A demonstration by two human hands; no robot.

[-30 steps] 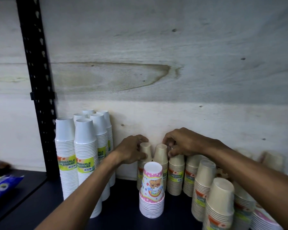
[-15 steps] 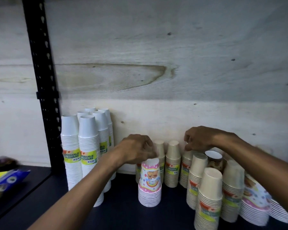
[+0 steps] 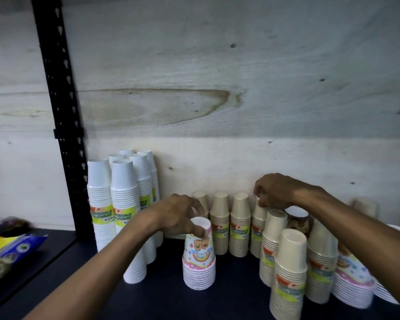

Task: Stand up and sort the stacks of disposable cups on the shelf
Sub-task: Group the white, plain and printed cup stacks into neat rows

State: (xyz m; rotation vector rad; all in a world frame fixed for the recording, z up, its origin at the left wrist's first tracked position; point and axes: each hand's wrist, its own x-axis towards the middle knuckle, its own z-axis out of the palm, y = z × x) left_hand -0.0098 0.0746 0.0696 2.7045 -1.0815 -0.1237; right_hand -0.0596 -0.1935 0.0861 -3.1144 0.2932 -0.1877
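Head view, looking down at a dark shelf [image 3: 162,294] backed by pale plywood. My left hand [image 3: 178,215] reaches in from the lower left. Its fingers curl downward, pinching the top rim of a short printed cup stack [image 3: 199,257], which stands upright directly beneath the hand, its long axis vertical. That stack sits alone toward the front, between the tall white cup stacks [image 3: 125,211] on the left and the tan ones on the right.

My right hand [image 3: 277,192] comes in from the right and hovers farther back, fingers bent, fingertips pinching the top of a tan cup stack [image 3: 258,229] in the back row against the wall. More tan stacks [image 3: 289,273] crowd the front right, so this hand is the nearer one for them. A brown patterned cup [image 3: 298,221] pokes up among them, and a matching printed stack [image 3: 353,280] lies at far right, blurred.

Writing: yellow-green bands on the white stacks read "DISPOSABLE TABLEWARE", partly cut off. The tan stacks carry similar bands, too blurred to read. The printed cup shows a cartoon bear; its lettering is illegible.

Blurred packets [image 3: 9,245] lie on the neighbouring shelf, left of the black upright [image 3: 62,125].
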